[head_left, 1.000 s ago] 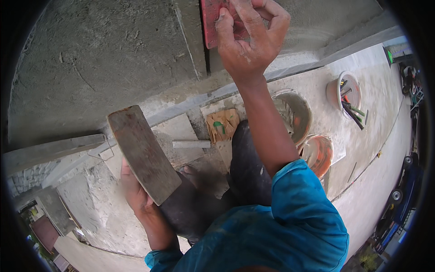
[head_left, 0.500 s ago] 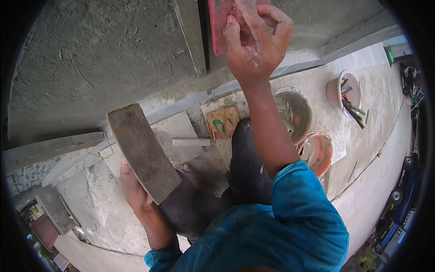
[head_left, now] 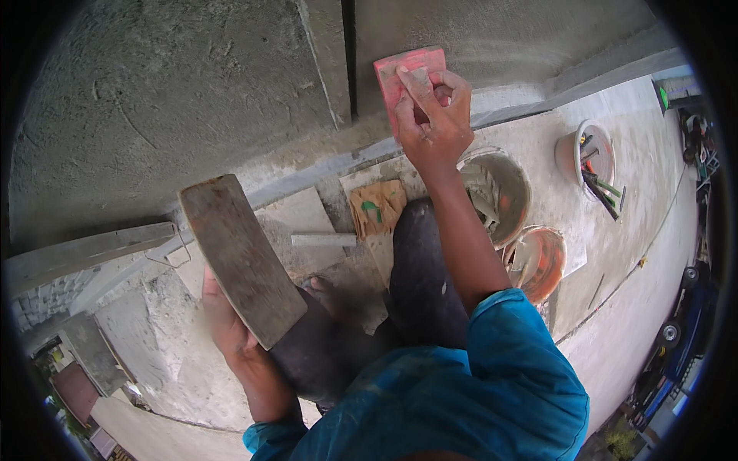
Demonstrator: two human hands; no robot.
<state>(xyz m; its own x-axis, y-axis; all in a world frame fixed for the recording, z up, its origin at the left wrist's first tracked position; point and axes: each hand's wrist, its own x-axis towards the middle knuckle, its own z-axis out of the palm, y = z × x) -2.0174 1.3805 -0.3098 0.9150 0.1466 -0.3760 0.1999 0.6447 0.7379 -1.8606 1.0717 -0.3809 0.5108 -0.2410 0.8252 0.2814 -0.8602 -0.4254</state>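
I see my right hand raised, arm extended, fingers clamped on a red float pressed flat against the plastered wall, beside its vertical groove. My left hand, low and near, grips a wooden mortar board from beneath. Two mortar buckets sit right of my knee

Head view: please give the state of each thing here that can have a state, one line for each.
Red float: pressed flat on the grey plastered wall, gripped by the right hand.
Wooden board: held up by the left hand, its top bare.
Grey bucket: upright, open, smeared inside.
Orange bucket: upright, open, smeared inside.
White bucket: upright, tools standing in it.
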